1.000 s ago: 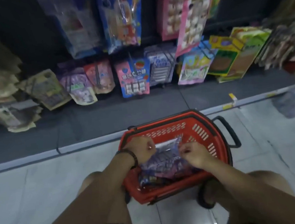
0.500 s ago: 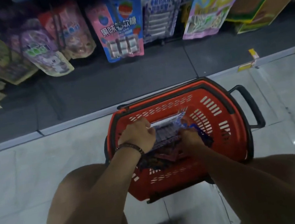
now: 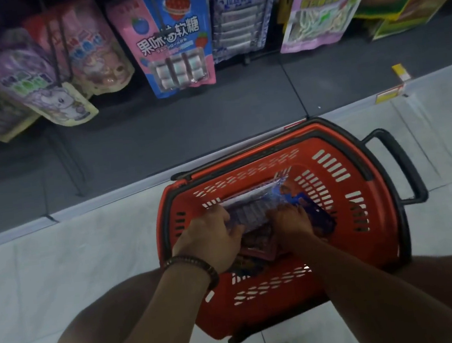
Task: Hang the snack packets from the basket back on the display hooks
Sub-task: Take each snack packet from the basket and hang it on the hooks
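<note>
Where the slotted red plastic basket (image 3: pixel 384 238) holds a glossy packet (image 3: pixel 252 213), left hand (image 3: pixel 210 238) and right hand (image 3: pixel 291 224) grip its ends.

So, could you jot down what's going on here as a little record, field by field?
Place: shop aisle, tiled floor below the hanging packets
Basket: red basket on the floor, several packets inside
Left hand: grips the purple packet at its left edge
Right hand: grips the same packet's right side
Stage: packet not yet out of the basket
</note>
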Demonstrator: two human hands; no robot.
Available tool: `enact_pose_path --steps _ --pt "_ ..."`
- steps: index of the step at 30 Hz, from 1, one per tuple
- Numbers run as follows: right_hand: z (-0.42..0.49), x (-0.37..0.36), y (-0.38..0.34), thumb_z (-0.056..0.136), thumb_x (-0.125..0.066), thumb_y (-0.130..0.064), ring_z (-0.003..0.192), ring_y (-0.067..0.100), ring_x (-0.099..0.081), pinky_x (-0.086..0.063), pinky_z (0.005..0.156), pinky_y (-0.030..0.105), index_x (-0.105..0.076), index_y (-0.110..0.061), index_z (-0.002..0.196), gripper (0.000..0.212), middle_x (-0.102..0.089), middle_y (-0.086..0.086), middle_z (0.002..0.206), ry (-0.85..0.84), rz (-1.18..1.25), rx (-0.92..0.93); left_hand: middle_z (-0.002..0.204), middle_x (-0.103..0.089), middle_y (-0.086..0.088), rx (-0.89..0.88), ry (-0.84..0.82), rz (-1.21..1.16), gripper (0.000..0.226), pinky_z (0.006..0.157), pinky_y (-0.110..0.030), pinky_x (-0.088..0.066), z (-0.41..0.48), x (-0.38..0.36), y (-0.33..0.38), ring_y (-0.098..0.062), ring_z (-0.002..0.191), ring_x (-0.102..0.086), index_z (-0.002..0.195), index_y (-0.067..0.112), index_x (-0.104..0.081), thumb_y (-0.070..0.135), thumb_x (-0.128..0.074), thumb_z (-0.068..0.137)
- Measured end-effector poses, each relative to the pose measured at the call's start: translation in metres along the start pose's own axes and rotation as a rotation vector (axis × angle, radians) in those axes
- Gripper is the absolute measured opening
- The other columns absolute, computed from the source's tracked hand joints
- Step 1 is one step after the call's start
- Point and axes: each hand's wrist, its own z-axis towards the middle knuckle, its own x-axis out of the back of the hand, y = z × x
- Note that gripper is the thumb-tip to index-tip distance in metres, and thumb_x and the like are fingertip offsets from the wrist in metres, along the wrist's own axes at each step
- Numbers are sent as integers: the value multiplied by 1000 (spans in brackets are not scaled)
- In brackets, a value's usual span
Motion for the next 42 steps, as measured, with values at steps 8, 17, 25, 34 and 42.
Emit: enact_pose_path --steps 8,17,25,34,42 --pt "-40 68 -12 103 -59 -26 112 32 -74 -58 92 41 -68 -22 119 19 -75 10 115 108 170 9 123 -73 -6 16 59 34 24 98 -40 -56 -2 11 -11 -29 112 -67 117 27 -69 41 -56 102" --pt "-175 136 21 114 -49 -32 83 21 -66 -47 76 36 -68 -19 85 37 -69 -2 85 318 760 102 128 -69 -9 89 92 -216 46 101 -36 -53 -54 9 -31 -31 117 -66 127 19 -59 52 -65 95" --pt "-282 147 5 114 -52 -20 101 17 -77 -58 93 37 -80 -12 110 29 -84 0 108 581 1335 121 116 -81 2 -259 154 -834 24 89 -30 -60 -139 -14 9 -14 103 -77 113 18 -74 6 -77 93" --pt "-364 201 0 108 -62 -10 97 5 -79 -60 79 16 -79 -25 114 23 -83 -20 100 656 1449 285 116 -75 4 -338 445 -904 38 98 -36 -59 -194 12 49 -19 110 -73 118 21 -62 14 -84 87" --pt "-396 212 -47 98 -68 -28 92 -2 -72 -62 83 33 -74 -43 127 33 -79 -17 103 1023 885 296 118 -65 8 -492 397 -1166 53 92 -30 -60 -266 27 132 -9 107 -69 127 29 -49 38 -83 88"
